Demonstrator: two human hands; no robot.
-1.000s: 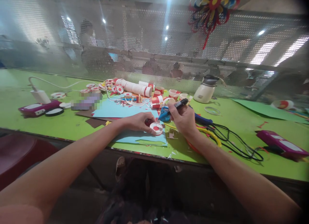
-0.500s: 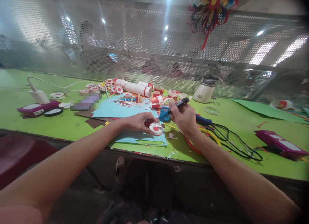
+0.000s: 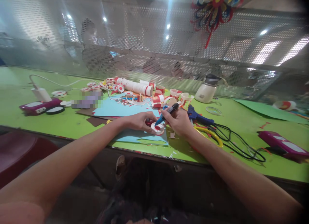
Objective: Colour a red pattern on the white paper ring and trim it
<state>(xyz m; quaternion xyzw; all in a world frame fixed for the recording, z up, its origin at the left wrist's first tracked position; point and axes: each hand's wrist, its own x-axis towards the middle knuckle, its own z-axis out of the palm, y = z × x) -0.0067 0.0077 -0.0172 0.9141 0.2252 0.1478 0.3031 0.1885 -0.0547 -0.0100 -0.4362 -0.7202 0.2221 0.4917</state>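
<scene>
My left hand (image 3: pixel 140 121) grips a short round paper piece (image 3: pixel 157 130), white with a red pattern on its face, like a cut-off cup bottom. My right hand (image 3: pixel 180 121) is closed around a marker (image 3: pixel 166 115), dark at the upper end and blue toward the tip. The tip meets or hovers just over the paper piece's face; I cannot tell which. Light blue paper (image 3: pixel 135 137) lies under my left hand. Beside my right hand are a blue glue gun (image 3: pixel 201 117) and a yellow loop-shaped handle (image 3: pixel 213 138).
Behind my hands lie a long tube of stacked paper cups (image 3: pixel 134 85), cut red-and-white cups (image 3: pixel 175 93) and paper scraps. A white kettle (image 3: pixel 205 90) stands by the perforated metal screen (image 3: pixel 154 40). Purple power strips (image 3: pixel 40 106) sit left and right; black cords (image 3: pixel 231 140) trail at right.
My right hand has lowered the marker leftward, bringing its tip to the round paper piece. The glue gun shows more now. My left hand stays nearly in place.
</scene>
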